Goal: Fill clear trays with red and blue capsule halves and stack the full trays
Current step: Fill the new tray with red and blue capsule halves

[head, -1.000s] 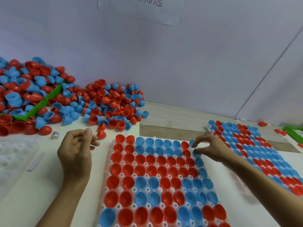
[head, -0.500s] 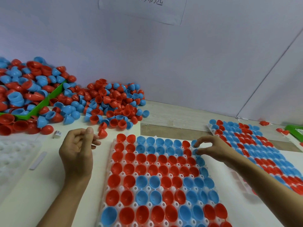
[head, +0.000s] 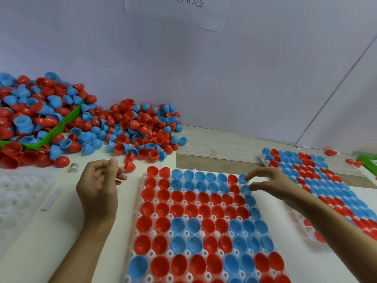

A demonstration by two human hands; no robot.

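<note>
1. Right hand (head: 271, 183) reaches over the far right corner of the clear plastic tray (head: 140, 201), fingers spread and arched, with the fingertips touching a blue plastic capsule half (head: 243, 178) in the corner pocket; whether they pinch it or only touch it cannot be told.
2. That tray lies flat on the white tabletop (head: 40, 252) in front of the person, its pockets filled with red and blue halves sitting open side up.
3. Left hand (head: 98, 188) hovers just left of the tray, back to the camera, fingers loosely curled with the thumb up, holding nothing visible.
4. A second filled tray (head: 263, 158) lies to the right, partly under the right forearm.
5. A loose heap of red and blue capsule halves (head: 138, 129) sits beyond the tray, beside a green plastic bin (head: 61, 127) heaped with more.
</note>
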